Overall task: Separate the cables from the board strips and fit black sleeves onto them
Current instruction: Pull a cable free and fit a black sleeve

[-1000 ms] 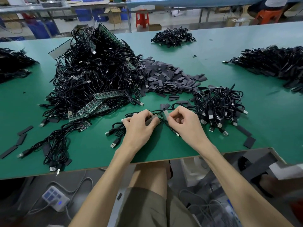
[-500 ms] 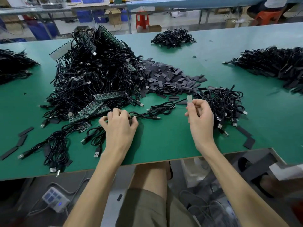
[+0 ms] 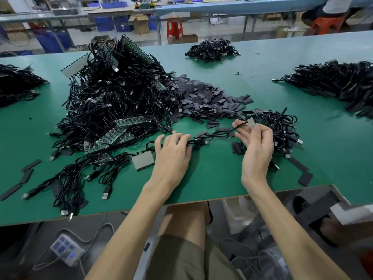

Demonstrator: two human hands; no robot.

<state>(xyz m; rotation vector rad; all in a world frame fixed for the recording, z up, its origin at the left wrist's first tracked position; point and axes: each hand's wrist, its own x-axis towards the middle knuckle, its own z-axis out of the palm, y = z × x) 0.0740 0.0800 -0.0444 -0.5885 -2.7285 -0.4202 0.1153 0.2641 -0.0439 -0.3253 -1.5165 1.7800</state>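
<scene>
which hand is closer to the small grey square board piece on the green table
Left. The left hand is just right of the small grey square board piece, holding a black cable; the right hand is farther right, pinching a pale cable end.

Head-worn view, forward-down over table [image 3: 212, 178]

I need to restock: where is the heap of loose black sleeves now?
In the head view the sleeve heap lies on the green table, against the right side of the big cable pile, just beyond the right hand.
</scene>
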